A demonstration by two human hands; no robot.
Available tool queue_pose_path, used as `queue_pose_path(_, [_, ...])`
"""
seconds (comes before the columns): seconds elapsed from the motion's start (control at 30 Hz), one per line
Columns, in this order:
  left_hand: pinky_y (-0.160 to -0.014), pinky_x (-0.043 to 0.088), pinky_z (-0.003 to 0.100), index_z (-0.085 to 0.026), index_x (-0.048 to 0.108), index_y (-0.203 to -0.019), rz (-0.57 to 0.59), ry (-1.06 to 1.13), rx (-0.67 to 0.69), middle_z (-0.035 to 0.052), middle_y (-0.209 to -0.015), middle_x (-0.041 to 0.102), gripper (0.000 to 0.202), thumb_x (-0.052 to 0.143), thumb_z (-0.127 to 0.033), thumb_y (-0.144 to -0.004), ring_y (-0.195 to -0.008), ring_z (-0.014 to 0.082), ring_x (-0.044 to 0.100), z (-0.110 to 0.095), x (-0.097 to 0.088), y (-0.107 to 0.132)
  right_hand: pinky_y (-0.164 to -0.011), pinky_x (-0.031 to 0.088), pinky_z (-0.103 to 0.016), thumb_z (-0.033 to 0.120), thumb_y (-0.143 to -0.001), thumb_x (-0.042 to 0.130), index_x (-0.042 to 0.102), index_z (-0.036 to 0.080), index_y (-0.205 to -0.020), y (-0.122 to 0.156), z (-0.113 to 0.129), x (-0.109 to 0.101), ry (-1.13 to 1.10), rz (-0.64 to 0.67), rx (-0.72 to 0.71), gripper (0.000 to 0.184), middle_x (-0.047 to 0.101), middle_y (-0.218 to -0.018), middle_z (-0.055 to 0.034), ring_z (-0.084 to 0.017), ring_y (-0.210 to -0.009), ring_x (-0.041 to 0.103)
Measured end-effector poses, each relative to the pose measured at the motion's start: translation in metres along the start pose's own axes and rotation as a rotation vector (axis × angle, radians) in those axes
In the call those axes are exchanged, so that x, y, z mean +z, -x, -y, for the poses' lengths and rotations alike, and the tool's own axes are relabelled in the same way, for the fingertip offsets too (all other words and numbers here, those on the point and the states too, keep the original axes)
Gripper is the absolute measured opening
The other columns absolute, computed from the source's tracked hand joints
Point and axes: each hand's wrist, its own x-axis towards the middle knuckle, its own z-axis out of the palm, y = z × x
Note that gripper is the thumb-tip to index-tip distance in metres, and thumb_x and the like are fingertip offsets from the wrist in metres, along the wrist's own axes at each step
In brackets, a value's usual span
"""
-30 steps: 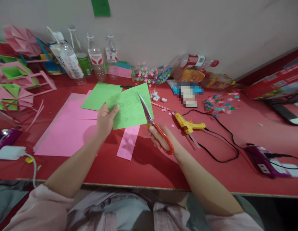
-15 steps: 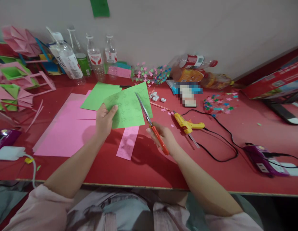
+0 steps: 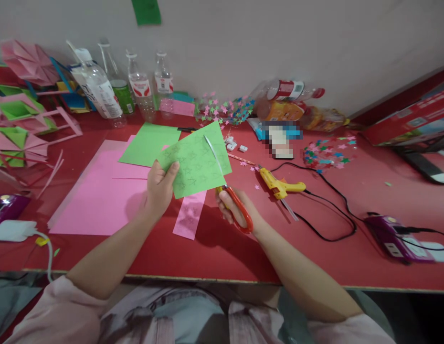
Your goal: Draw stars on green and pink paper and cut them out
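My left hand (image 3: 162, 186) pinches the left edge of a green paper sheet (image 3: 196, 160) with stars drawn on it, held above the table. In my right hand (image 3: 239, 205) is a pair of scissors (image 3: 242, 210) with red and yellow handles. Its blades run across the right part of the sheet, one blade showing on top of it. Beneath lies a pink paper strip (image 3: 189, 217) with faint drawn marks. Large pink sheets (image 3: 89, 200) and another green sheet (image 3: 148, 143) rest flat to the left.
A yellow glue gun (image 3: 281, 184) with a black cord lies right of my hands, near a purple power strip (image 3: 399, 239). Plastic bottles (image 3: 139, 91) stand along the wall. Small paper stars (image 3: 222, 110) are heaped at the back. Folded paper pieces (image 3: 21, 110) crowd the left.
The green sheet has turned and flattened toward me, showing its drawn stars more plainly. My right hand has rotated the scissors, so their handle loop now shows wider.
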Motion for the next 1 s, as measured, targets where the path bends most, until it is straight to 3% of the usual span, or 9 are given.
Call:
queue_pose_path(0.3, [-0.092,0.047,0.035,-0.022,0.064,-0.102,0.019,0.015,-0.009,0.0033,-0.096,0.069,0.028,0.059,-0.043,-0.085,-0.099,0.0204,0.064,0.0011,0.0026,-0.0006,-0.037,0.034,-0.021,0.066,-0.08,0.049,0.04,0.022,-0.069,0.0031,0.0032,0.004,0.0,-0.043,-0.001,0.046,0.037,-0.039,0.0102,-0.006,-0.03,0.037])
queue_pose_path(0.5, [-0.084,0.05,0.032,-0.02,0.066,-0.089,0.076,0.007,-0.034,0.0016,-0.083,0.069,0.021,0.061,-0.04,-0.084,-0.089,0.0187,0.065,0.0001,0.0029,0.0006,-0.038,0.035,-0.021,0.067,-0.079,0.047,0.04,0.021,-0.07,0.0009,0.002,0.0,0.019,-0.036,0.013,0.048,0.04,-0.042,0.0097,-0.005,-0.032,0.037])
queue_pose_path(0.7, [-0.078,0.051,0.029,-0.021,0.065,-0.091,0.07,0.0,-0.017,0.0014,-0.086,0.069,0.019,0.062,-0.038,-0.084,-0.085,0.0171,0.065,-0.0015,0.0029,0.0014,-0.036,0.034,-0.021,0.067,-0.08,0.047,0.041,0.021,-0.071,0.0015,0.0037,0.0006,0.011,-0.059,0.026,0.047,0.038,-0.041,0.0103,-0.005,-0.03,0.035])
queue_pose_path(1.0, [-0.074,0.052,0.03,-0.021,0.065,-0.089,0.088,0.017,-0.124,0.0017,-0.087,0.07,0.019,0.064,-0.038,-0.081,-0.082,0.0178,0.065,0.0013,0.0048,0.0005,-0.036,0.035,-0.02,0.066,-0.081,0.047,0.042,0.021,-0.072,-0.0008,-0.0022,0.0017,-0.03,-0.036,0.05,0.046,0.039,-0.04,0.0102,-0.006,-0.03,0.037])
